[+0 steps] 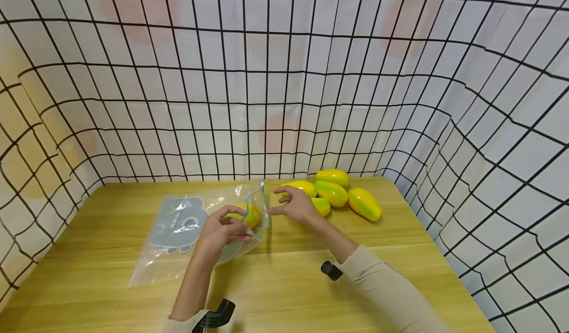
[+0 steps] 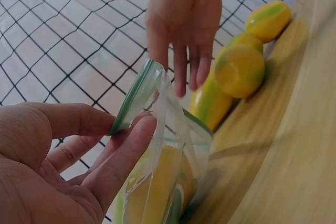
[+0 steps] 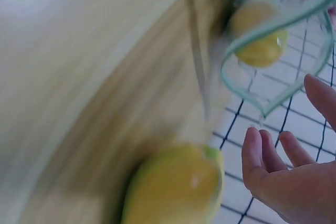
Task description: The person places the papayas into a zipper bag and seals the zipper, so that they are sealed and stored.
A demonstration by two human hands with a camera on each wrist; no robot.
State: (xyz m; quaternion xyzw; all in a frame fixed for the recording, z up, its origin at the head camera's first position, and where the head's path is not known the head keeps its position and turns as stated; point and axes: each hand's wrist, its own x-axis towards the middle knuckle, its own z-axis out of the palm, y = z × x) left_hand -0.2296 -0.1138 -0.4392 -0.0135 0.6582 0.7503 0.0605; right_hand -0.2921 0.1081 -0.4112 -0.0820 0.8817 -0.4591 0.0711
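A clear zip bag [image 1: 180, 224] with a blue-grey cartoon print lies on the table, its mouth raised toward the right. Inside, near that mouth, is one yellow-and-green mango [image 1: 252, 218]. My left hand [image 1: 220, 234] pinches the bag's green zip rim [image 2: 128, 95] between thumb and fingers, holding the mouth apart. Beside the opening, my right hand [image 1: 298, 205] has its fingers spread and loosely bent, with nothing in them. In the right wrist view its fingertips [image 3: 252, 137] are close to the rim's corner. Right behind this hand is a loose mango [image 1: 302, 187].
Several more mangoes [image 1: 331, 193] lie grouped on the wooden table [image 1: 284, 283] at the back right. A white sheet with a black wire grid [image 1: 249, 86] rises along the back and both sides. Both wrists carry small black cameras [image 1: 331, 270].
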